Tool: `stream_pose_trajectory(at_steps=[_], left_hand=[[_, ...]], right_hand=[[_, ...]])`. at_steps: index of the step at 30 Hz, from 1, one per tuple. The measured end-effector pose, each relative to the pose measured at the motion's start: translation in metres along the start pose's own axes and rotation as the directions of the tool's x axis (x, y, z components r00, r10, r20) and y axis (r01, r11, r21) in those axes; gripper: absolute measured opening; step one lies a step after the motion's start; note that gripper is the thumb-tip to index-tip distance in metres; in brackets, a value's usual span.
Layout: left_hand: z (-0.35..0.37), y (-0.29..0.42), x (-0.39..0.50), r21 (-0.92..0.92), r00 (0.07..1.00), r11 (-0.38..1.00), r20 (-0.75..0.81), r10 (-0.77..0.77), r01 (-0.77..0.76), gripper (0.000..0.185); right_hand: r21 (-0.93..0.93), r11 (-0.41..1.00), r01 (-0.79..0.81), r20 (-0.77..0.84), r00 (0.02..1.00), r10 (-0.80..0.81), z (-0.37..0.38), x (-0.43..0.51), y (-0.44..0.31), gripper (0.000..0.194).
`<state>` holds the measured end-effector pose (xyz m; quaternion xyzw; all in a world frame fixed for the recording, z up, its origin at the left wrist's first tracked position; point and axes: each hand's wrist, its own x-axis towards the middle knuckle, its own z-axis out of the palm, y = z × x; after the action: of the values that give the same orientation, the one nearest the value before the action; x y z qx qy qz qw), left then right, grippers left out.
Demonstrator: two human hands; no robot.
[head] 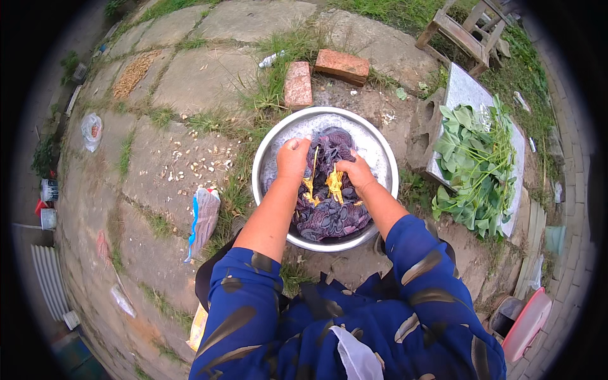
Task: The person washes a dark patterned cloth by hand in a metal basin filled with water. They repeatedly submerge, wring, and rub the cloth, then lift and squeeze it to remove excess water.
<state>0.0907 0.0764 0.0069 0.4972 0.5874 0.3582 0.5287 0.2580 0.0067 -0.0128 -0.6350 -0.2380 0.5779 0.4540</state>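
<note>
A round metal basin (390, 190) stands on the ground before me, with sudsy water in it. Dark purple patterned cloth (332, 221) with yellow trim (335, 185) lies wet and bunched inside. My left hand (292, 159), at the basin's left half, is closed on the cloth's edge, its fingers partly hidden. On the right, my right hand (355, 173) grips the cloth beside a yellow tassel-like piece, thumb on top.
Two red bricks (298, 84) lie beyond the basin. Leafy green stems (475, 166) rest on a grey board at right, near a wooden stool (458, 35). A plastic bag (205, 221) and scattered shells (190, 164) lie left. A pink basin (527, 325) leans at lower right.
</note>
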Motion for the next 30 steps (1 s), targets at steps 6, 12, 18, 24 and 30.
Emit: stream_pose_trajectory(at_steps=[6, 12, 18, 24, 30], left_hand=[[-0.022, 0.053, -0.021, -0.346, 0.983, 0.929, 0.074, 0.168, -0.133, 0.021], [-0.068, 0.083, -0.036, -0.499, 0.982, 0.86, 0.083, 0.173, -0.109, 0.021], [-0.077, 0.066, -0.041, 0.504, 0.961, 0.853, 0.278, -0.014, -0.133, 0.052], [-0.035, 0.02, -0.058, 0.76, 0.931, 0.539, 0.279, 0.234, -0.363, 0.065], [-0.015, -0.015, -0.075, 0.83, 0.929, 0.422, 0.354, 0.106, -0.364, 0.056]], right_hand=[[0.0, 0.903, 0.429, 0.066, 0.901, -0.428, 0.004, -0.055, -0.078, 0.041], [-0.477, 0.252, 0.842, 0.374, 0.454, -0.809, 0.008, -0.103, -0.112, 0.045], [-0.652, 0.065, 0.755, 0.737, 0.652, -0.176, -0.011, -0.117, -0.096, 0.05], [-0.725, 0.43, 0.537, 0.476, 0.843, -0.251, -0.024, -0.098, -0.085, 0.087], [-0.957, 0.0, 0.289, 0.287, 0.953, -0.101, 0.015, -0.085, -0.01, 0.096]])
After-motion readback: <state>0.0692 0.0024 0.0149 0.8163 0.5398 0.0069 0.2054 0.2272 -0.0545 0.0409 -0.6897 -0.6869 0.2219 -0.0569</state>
